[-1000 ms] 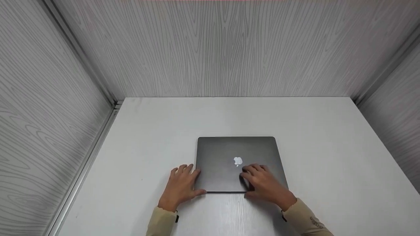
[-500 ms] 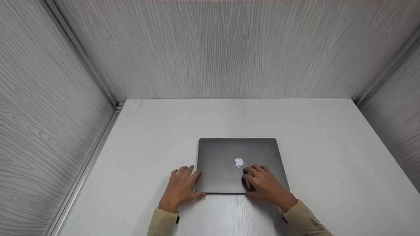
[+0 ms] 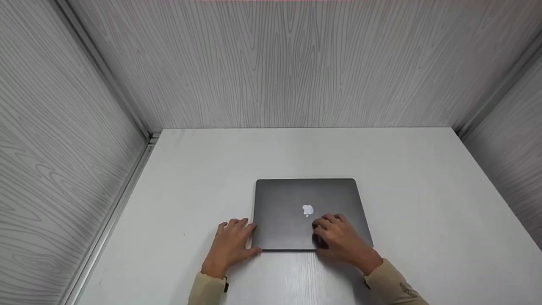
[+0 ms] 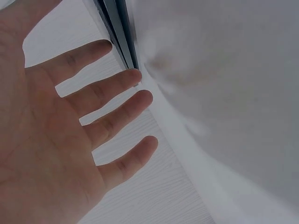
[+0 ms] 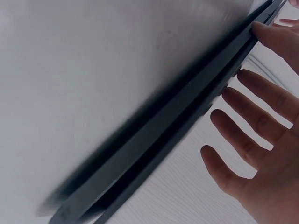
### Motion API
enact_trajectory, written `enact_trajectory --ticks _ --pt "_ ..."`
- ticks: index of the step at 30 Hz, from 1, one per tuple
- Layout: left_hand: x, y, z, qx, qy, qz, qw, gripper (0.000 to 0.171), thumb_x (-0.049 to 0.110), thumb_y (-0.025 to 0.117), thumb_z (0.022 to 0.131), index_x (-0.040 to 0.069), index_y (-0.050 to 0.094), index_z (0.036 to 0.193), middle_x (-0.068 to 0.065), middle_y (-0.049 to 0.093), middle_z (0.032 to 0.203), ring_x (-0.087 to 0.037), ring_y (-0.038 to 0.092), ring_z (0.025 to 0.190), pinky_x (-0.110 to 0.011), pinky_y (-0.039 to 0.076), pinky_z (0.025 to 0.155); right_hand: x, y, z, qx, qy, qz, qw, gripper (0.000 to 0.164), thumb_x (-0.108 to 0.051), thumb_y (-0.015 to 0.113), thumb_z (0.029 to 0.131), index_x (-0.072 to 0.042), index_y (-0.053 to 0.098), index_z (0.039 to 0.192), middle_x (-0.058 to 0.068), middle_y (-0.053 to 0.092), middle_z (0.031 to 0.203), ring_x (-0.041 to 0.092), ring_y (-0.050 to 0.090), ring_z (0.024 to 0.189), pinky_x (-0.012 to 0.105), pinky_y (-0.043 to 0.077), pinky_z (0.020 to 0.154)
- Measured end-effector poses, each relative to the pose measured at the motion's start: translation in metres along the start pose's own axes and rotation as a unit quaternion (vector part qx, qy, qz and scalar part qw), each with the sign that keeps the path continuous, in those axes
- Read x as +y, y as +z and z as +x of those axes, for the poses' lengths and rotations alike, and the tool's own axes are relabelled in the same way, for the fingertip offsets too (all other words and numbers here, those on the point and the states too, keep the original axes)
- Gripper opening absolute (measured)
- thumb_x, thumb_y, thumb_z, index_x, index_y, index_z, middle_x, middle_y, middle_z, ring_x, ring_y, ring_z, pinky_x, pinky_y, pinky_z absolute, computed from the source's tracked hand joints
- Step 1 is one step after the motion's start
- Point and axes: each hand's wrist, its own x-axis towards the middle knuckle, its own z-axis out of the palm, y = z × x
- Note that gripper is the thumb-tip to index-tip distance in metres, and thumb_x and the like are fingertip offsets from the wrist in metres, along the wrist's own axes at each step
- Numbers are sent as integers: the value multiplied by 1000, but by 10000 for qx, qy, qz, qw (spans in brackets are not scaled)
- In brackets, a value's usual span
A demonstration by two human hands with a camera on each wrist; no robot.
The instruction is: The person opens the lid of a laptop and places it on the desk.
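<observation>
MacBook [image 3: 288, 220] lower centre, left hand [image 3: 230, 245] relaxed, right hand [image 3: 340, 239] loose, thumb [image 5: 275, 39] at front edge [image 3: 290, 250], so we should steady it without bearing down.

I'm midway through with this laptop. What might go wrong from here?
1. The laptop might slide or twist on the table if pushed: the left hand lies mostly beside its left side, not over the top.
2. The right hand has its thumb at the front edge and its fingers over the lid, so if the thumb lifts, those fingers could hold the lid down.
</observation>
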Motion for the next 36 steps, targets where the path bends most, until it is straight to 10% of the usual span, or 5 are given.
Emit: enact_trajectory --ticks 11,17,26,36 --pt "-2 -5 -6 119 134 -132 9998 26 34 86 80 10 77 77 -5 75 100 -28 68 93 -55 52 88 0 -2 4 195 -85 94 9997 34 -16 90 60 -9 70 87 4 69 96 25 64 89 48 55 73" --pt "1 -9 -14 -12 173 -231 9996 31 33 87 79 6 78 92 -8 74 105 -29 68 97 -54 52 88 3 -3 3 443 -129 326 9984 35 -15 91 59 -10 70 86 3 69 93 24 65 86 45 56 68" --pt "21 -24 -31 -1928 -500 -1042 9744 84 39 87 78 -5 54 140 -27 40 153 -47 37 139 -65 38 102 3 -6 0 467 -135 326 9983 39 -19 97 58 -9 71 85 2 70 90 22 65 83 46 56 68" --pt "54 -23 -35 -1894 372 -276 9808 83 48 87 74 4 60 139 -16 54 145 -37 46 136 -57 43 101 1 -6 -2 740 -383 64 9965 32 -14 93 59 -11 69 79 0 65 80 18 62 72 33 55 56"
